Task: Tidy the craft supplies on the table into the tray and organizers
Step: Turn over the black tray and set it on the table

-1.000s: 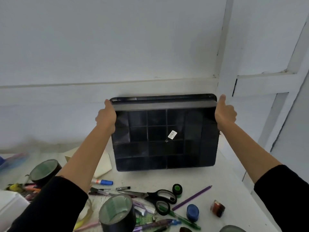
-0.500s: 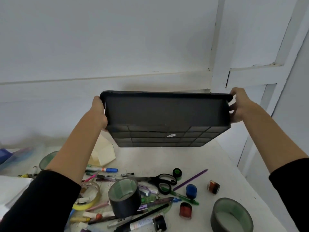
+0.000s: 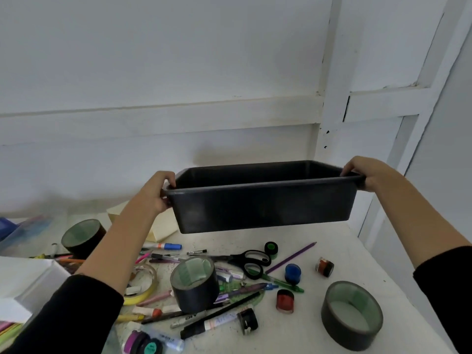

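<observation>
A black plastic tray point(image 3: 263, 208) hangs upright in the air above the far half of the white table point(image 3: 293, 335). My left hand point(image 3: 158, 190) grips its left rim and my right hand point(image 3: 367, 173) grips its right rim. Below it the table is littered with craft supplies: black scissors point(image 3: 251, 260), a dark tape roll point(image 3: 195, 283) standing in the middle, a second dark tape roll point(image 3: 352, 315) at the right, a third dark tape roll point(image 3: 81, 236) at the left, a yellow tape ring point(image 3: 143, 284), pens, markers and small paint pots point(image 3: 292, 273).
A white box point(image 3: 28, 282) sits at the left edge with colourful items behind it. Pale yellow note blocks point(image 3: 163, 229) lie under the tray's left end. A white wall stands close behind the table, and the table's right edge runs diagonally past the right tape roll.
The tray has turned from showing its gridded underside to upright with its opening up, and it has come lower and nearer. Both hands stayed on its ends.
</observation>
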